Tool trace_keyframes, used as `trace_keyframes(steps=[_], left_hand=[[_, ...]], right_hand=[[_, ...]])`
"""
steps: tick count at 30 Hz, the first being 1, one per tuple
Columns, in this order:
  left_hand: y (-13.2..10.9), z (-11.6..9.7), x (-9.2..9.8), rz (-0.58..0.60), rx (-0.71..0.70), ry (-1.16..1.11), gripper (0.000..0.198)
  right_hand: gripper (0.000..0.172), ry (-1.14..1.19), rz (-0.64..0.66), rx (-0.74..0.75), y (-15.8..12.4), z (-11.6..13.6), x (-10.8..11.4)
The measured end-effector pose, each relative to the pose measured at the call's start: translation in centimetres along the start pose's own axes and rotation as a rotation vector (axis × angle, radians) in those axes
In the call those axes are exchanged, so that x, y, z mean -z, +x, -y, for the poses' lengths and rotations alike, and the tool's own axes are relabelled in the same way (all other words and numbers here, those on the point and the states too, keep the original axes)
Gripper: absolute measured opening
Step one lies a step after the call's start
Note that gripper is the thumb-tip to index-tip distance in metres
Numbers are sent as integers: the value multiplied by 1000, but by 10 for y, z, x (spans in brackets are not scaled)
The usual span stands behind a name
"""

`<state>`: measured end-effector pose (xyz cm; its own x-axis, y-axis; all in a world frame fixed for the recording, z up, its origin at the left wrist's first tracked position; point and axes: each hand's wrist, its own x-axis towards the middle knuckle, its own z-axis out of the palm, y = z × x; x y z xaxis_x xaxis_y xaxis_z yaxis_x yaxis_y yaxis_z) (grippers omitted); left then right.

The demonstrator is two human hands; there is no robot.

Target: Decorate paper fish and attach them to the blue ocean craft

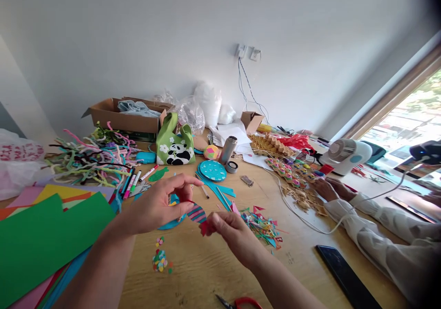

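Between my hands is a small striped paper fish, dark blue and pink with a red tail end. My left hand has its thumb at the fish's left end, with the index finger arched above it. The fingers of my right hand pinch the red tail. Behind my left hand, partly hidden by it, is a blue paper disc. A green paper fish lies farther back. Small round paper dots are heaped below my left hand, and colourful paper scraps lie beyond my right.
Red-handled scissors lie at the front edge. Coloured paper sheets, pipe cleaners and markers are left. A panda bag and metal flask stand behind. Right are a phone, a cable and another person's hands.
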<state>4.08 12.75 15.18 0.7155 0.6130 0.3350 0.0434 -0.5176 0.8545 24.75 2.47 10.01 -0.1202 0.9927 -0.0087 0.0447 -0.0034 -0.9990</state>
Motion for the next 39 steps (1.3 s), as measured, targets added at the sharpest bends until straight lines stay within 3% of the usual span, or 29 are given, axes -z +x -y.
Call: trace_keyframes(steps=[3,8,12,19,23,26,31,35,39], left_hand=[[1,7,2,-53,30,-29,35],[4,11,5,-110,36,-39,36],[8,11,10,-216,65,-45,37],[10,22,18,-353,104,-114,41],[10,31,26,-480,93,-148,54],[10,40,33,-582,113,-150,54],[14,60,35,-648,168,29,45],[22,72,36,-591,178,211,37],[28,76,34,-550,161,362,33]], right_hand=[[55,-97,-74,106,8,9,3],[31,-204,-106,144,25,24,0],[24,-350,-189,202,40,38,-3],[18,-436,-115,263,71,56,-7],[12,-610,-179,393,96,62,4],[8,-808,-218,554,125,58,19],[12,-1119,-91,764,164,32,39],[28,-1372,13,965,166,10,45],[30,-1464,24,1176,158,-1,49]])
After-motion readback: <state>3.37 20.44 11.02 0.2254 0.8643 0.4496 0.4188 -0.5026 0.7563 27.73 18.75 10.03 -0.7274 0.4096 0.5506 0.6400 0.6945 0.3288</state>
